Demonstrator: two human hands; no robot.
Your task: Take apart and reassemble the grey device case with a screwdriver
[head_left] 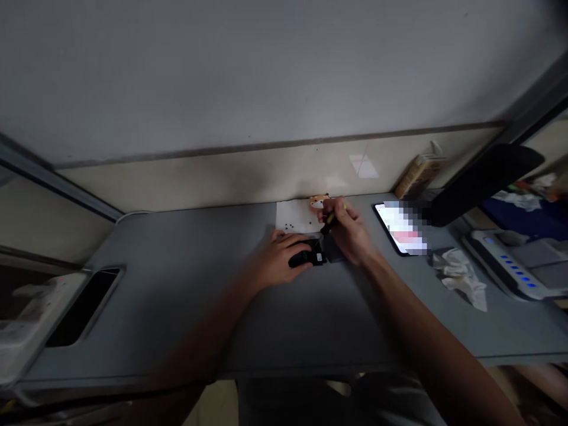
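Beneath the left hand [279, 260], a black device [316, 254] lies partly hidden

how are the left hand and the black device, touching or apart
Touching. The head view shows the left hand holding the black device, with fingers along its far side and the thumb along its near edge.

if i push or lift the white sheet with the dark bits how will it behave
The white sheet looks thin and flat, so it is probably light and floppy when lifted. The small dark bits look loose, so they would likely slide or scatter if it tilts. The orange-and-white figure at its far edge might get nudged too.
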